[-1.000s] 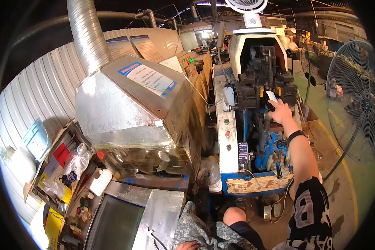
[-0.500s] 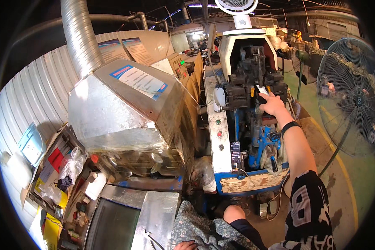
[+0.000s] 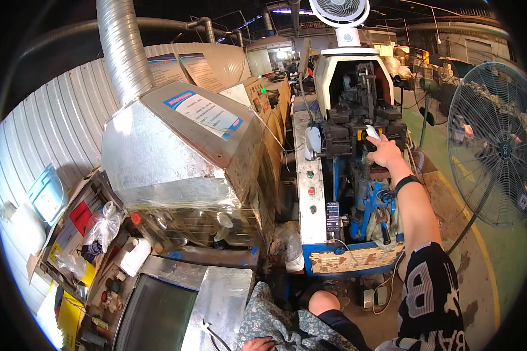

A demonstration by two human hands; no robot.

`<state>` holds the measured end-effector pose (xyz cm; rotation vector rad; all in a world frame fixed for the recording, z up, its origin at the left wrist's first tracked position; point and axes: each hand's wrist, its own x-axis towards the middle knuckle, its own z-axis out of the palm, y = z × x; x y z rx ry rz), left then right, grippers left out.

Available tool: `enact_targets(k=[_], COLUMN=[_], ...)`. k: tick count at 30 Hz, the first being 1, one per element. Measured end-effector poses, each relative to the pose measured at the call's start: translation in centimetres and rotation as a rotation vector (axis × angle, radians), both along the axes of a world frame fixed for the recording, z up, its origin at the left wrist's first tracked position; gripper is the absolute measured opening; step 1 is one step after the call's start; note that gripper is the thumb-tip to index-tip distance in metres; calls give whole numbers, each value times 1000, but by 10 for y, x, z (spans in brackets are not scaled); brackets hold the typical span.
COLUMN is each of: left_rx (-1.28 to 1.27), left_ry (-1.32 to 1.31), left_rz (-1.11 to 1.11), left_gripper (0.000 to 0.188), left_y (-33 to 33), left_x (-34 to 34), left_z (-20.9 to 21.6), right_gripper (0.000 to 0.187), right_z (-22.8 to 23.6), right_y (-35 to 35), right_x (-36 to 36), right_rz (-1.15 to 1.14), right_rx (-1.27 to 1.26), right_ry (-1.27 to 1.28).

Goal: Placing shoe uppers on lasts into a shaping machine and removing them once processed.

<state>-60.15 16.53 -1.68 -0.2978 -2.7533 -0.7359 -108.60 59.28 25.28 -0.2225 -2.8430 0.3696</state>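
Note:
My right hand (image 3: 385,152) reaches forward to the dark metal clamps of a machine (image 3: 342,137). Its thumb and fingers are closed about a small piece, white on top (image 3: 372,132) and dark below; its exact kind is hidden by the fingers and too small to make out. Yellow parts of the clamps show beside the white top. Down at the lower edge, my left hand (image 3: 259,344) rests on the flowered cloth (image 3: 275,319) over my lap. Its fingers lie on the cloth and hold nothing I can see; the rest of it is cut off.
A metal hood (image 3: 164,158) with a silver duct (image 3: 123,47) stands on the left, above a dark belt (image 3: 158,319). The machine's white panel (image 3: 311,187) bears several buttons. A large standing fan (image 3: 498,143) is at right, a white fan (image 3: 341,9) above the machine. Pedals (image 3: 373,297) sit on the floor.
The view has shifted slightly, so most things sit a little lower and to the right. At the clamps, my right hand has drawn in around the white-topped piece, which is now more upright. My left hand stays on the cloth.

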Motion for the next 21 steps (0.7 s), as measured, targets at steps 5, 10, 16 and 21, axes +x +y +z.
enact_targets(k=[5,10,16,21], left_rx=[7,5,-15,10], left_ry=[4,-1,9,-18], left_rz=[4,9,1,4], left_gripper=[19,19,19,19], left_y=[1,2,1,3], left_x=[-1,-1,-2,-1], left_z=[-1,1,3,2], right_gripper=[75,75,75,75], right_z=[-3,3,22,18], right_y=[0,-5,-9,-8], right_x=[2,2,-8,-8], right_rz=[6,6,9,-16], right_rx=[13,32,16,14], right_ry=[14,46,-36,22])
